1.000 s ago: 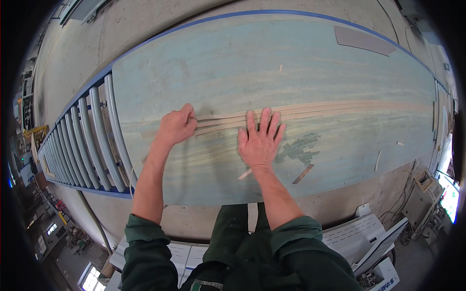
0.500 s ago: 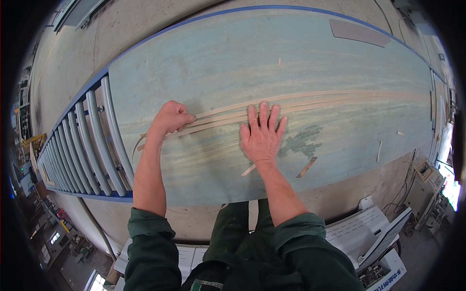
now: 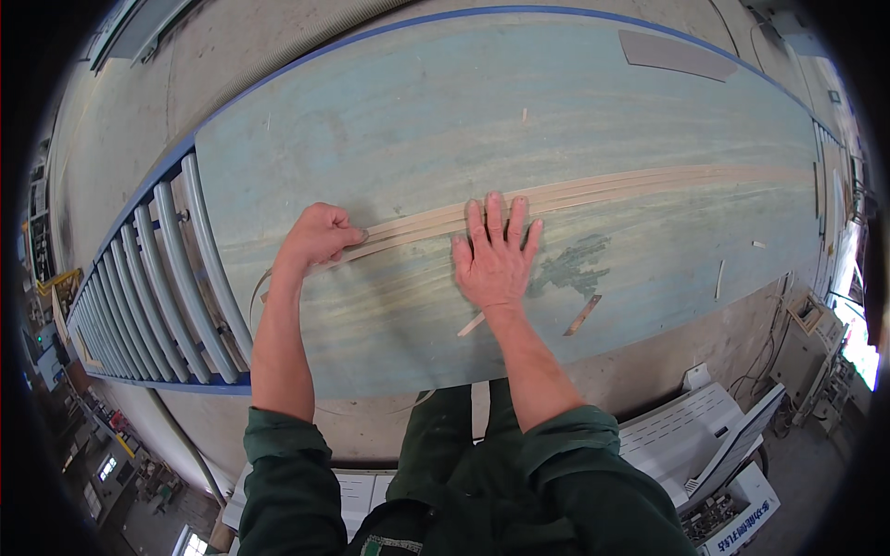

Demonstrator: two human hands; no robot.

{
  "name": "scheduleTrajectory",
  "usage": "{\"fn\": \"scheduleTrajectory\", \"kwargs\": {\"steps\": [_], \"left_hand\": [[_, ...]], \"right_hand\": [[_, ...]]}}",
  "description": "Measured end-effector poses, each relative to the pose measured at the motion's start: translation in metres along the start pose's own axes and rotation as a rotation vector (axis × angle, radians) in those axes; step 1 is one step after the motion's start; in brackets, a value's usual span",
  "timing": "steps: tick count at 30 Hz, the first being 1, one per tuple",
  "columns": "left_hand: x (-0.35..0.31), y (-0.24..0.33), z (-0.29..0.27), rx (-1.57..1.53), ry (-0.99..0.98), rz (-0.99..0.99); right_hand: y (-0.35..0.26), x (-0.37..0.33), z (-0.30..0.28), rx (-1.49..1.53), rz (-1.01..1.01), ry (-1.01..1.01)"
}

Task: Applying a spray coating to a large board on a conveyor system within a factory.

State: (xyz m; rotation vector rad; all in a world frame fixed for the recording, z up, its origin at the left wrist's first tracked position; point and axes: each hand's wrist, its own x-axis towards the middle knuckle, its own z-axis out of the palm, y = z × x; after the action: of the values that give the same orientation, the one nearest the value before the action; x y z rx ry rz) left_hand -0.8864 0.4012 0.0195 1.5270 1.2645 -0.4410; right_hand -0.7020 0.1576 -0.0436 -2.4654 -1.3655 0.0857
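The person leans over a long counter (image 3: 389, 120) whose top is a wide, pale blue-green sheet with a blue edge. A bundle of thin, light wood strips (image 3: 593, 190) runs along the sheet from near the left hand toward the far right end of the counter, lying flat and close together.

The left hand (image 3: 317, 236) is closed into a fist on the near end of the strips, fingers curled down and clamped on that end where the strips meet the hand. A loose strip end curves out below the wrist, toward the left edge of the sheet.

The right hand (image 3: 496, 259) lies flat and open, fingers spread apart, palm down on the sheet. Its fingertips (image 3: 491, 208) reach onto the strips and press on them, just to the right of the left hand. The two hands are near each other but not touching.

Just below the right hand's wrist lies a short wood offcut (image 3: 471, 324), and a second, darker sliver (image 3: 582, 315) lies a little to its right, both loose on the sheet. A dark patch (image 3: 575, 264) marks the sheet beside the right hand. A grey flat piece (image 3: 677, 56) lies at the far right corner.

To the left of the sheet, a row of grey rollers (image 3: 158, 287) in a blue frame continues the counter. Both forearms are bare below dark green sleeves (image 3: 287, 463).
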Motion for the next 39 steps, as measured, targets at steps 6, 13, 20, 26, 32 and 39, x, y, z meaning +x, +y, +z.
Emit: {"fn": "scheduleTrajectory", "kwargs": {"steps": [6, 13, 20, 26, 32, 39], "left_hand": [[0.004, -0.011, 0.003, 0.021, 0.031, 0.056], [0.005, -0.015, 0.013, 0.508, 0.288, 0.281], [-0.037, 0.011, 0.092, 0.859, 0.738, 0.675], [-0.041, 0.023, 0.164, 0.734, 0.676, 0.785], [0.008, 0.119, 0.133, 0.537, 0.601, 0.703], [0.133, 0.316, 0.153, 0.399, 0.383, 0.904]], "right_hand": [[0.000, 0.001, -0.001, 0.011, -0.002, 0.012], [0.000, 0.000, -0.006, -0.023, 0.039, -0.147], [-0.003, 0.002, -0.016, 0.053, 0.042, 0.003], [-0.002, -0.001, -0.015, 0.062, 0.032, -0.018], [0.001, -0.006, -0.012, 0.113, 0.068, -0.065], [0.004, -0.001, -0.018, 0.114, 0.084, -0.079]]}}
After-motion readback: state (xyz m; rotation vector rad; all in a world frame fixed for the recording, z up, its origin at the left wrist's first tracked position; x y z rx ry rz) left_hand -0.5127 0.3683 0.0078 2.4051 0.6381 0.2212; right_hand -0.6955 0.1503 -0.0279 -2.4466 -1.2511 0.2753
